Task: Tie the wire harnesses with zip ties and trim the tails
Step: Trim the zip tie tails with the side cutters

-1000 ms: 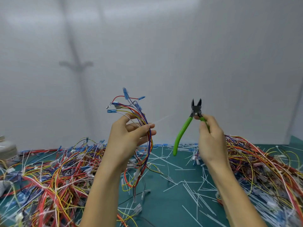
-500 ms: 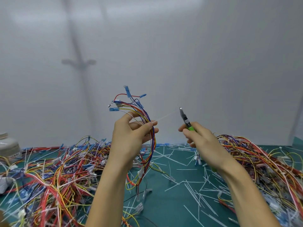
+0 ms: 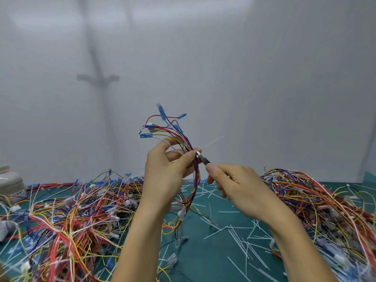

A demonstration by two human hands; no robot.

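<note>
Both grips are closed. The left hand (image 3: 166, 169) pinches a harness (image 3: 190, 143) between thumb and fingers and holds it up in front of the wall, above the surface (image 3: 203, 263), with its blue terminals fanned out on top and its wires hanging below. The right hand (image 3: 240, 188) is wrapped round the cutters (image 3: 204, 160), whose dark nose sits right at the left thumb tip. That is also where the white tail (image 3: 213, 141) starts before it slants up to the right. Whether the jaws have already bitten cannot be told.

This harness looks tied, since the tail is sticking out uncut, so the trim is the step in hand. Many cut tails (image 3: 234, 233) lie scattered on the surface, which suggests a good number of harnesses are finished. Large tangles lie to the left (image 3: 71, 210) and right (image 3: 317, 200), and I cannot tell which of them is done, so plenty may remain.

A second ago the cutters stood upright and well apart from the harness, with the jaws spread and the green handles in plain view. Half a second ago they were tipped toward the tail. Now the nose is at the tail's root and the handles are buried in the hand. The left hand has hardly shifted.
</note>
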